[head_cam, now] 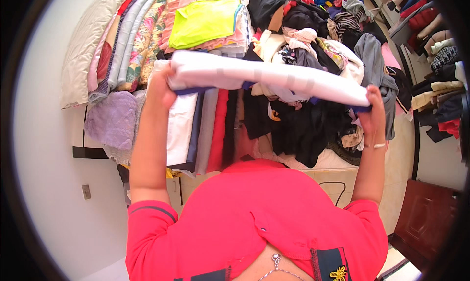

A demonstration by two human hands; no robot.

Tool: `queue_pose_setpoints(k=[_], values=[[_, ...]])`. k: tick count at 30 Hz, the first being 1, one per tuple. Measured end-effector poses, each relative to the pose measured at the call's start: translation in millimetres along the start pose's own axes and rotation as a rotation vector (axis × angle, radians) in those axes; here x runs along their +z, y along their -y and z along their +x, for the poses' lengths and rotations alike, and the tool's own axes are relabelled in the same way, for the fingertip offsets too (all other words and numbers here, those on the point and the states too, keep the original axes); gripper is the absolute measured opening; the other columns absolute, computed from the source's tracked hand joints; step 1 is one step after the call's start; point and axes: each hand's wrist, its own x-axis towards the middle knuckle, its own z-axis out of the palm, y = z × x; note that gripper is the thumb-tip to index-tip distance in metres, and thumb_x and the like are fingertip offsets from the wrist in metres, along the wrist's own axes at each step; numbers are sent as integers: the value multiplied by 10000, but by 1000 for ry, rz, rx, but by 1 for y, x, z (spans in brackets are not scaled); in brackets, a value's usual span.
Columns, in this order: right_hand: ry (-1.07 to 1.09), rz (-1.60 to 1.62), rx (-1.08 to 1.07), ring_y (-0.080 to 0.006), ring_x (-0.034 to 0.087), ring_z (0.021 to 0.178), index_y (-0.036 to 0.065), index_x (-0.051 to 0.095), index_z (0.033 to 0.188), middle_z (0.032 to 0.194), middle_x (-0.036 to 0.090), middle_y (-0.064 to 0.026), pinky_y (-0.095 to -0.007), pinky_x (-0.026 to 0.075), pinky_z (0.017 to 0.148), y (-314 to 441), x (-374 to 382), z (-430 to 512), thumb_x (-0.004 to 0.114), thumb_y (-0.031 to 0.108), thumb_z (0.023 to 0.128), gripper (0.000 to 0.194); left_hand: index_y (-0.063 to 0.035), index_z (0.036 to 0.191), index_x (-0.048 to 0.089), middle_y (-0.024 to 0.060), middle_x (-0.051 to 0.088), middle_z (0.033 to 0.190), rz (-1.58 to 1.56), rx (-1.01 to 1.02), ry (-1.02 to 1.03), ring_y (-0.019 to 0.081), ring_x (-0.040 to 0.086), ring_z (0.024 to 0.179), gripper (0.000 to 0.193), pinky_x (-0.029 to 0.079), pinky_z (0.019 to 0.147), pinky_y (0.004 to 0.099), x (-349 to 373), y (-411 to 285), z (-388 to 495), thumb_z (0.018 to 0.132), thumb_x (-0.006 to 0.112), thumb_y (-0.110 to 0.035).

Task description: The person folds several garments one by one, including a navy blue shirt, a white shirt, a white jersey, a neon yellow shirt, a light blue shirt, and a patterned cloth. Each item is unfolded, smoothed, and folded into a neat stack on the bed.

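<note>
Stretched between my two hands is a white folded garment (264, 73) with faint grey marks and a dark blue edge beneath. My left hand (164, 83) grips its left end, and my right hand (374, 106) grips the right end. The cloth is held up, slightly blurred, in front of the clothes piles. Behind its left part, a row of folded clothes (216, 130) in white, navy, grey, red and black lies on the bed. A loose heap of mixed clothes (304, 128) spreads behind and below its right part. The garment hides parts of both.
Folded quilts (136, 42) are stacked along the left wall, with a fluffy lilac cloth (112, 119) in front. A neon yellow folded garment (205, 24) tops a pink stack. Clothes hang or lie on a rack (437, 79) at right. A dark red wooden panel (426, 218) stands lower right.
</note>
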Motion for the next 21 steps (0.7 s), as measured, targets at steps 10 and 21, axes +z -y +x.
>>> queue_pose_setpoints(k=[10,21], values=[[-413,-71,382,-199,580,832,100,553,855,868,571,-47,-376,538,796,-75,-82,-100,531,28,764,119,44,1342,467,184,551,1338,-184,-803,-176,299,555,1206,554,454,1019,437,-17,160,-116,999,365,-379],[-101,-636,851,-123,613,933,-9,584,1216,1071,657,-57,-273,507,785,-61,-135,-121,680,151,886,379,0,1274,537,79,655,1116,202,-553,31,159,621,997,391,477,901,299,-36,180,-151,999,536,-278]])
